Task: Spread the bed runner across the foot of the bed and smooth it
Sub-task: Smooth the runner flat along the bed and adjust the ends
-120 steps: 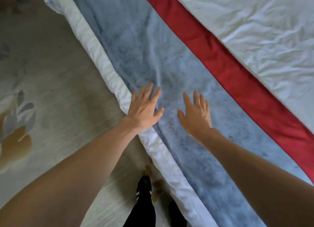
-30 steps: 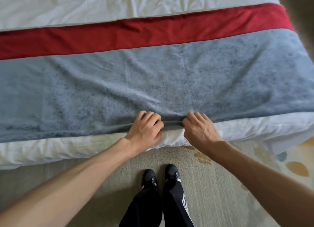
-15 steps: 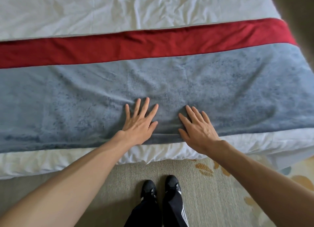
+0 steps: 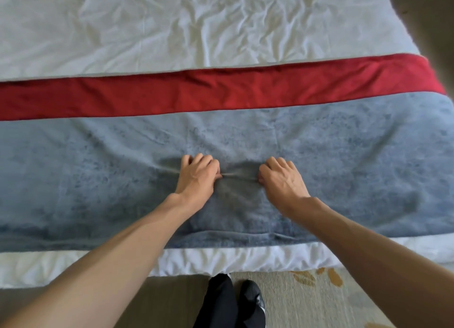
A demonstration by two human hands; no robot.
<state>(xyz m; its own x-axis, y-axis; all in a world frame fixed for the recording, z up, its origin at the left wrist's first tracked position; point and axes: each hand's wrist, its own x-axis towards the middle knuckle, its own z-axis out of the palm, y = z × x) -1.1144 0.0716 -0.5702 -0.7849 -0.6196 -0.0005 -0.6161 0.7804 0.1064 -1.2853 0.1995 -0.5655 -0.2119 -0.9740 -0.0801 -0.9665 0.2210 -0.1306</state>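
Well, both hands are down on the bed runner [image 4: 348, 170], the grey-blue cloth with a red band [image 4: 221, 94] along its far edge. It lies right across the foot of the bed [image 4: 73, 270], reaching from the left border of the view to the bed's right side. The left hand [image 4: 196, 179] sits near the middle of the grey part, its fingers [image 4: 205, 161] curled under and pinching a bunch of the cloth. The right hand [image 4: 282, 184] is just beside it, knuckles up, its fingers curled the same way and gripping the runner too. Between the two hands a thin raised ridge [image 4: 239, 175] of cloth is pulled taut, and creases fan away from both grips across the grey pile. Beyond the red band the white sheet [image 4: 147, 28] is rumpled. On the near side a strip of white bedding [image 4: 245, 259] shows under the runner's edge at the foot. Below that comes the carpet [image 4: 307, 303], pale with orange leaf shapes, and a black shoe [image 4: 253, 297] beside a black trouser leg [image 4: 218, 303] stands close to the bed, between the two forearms.
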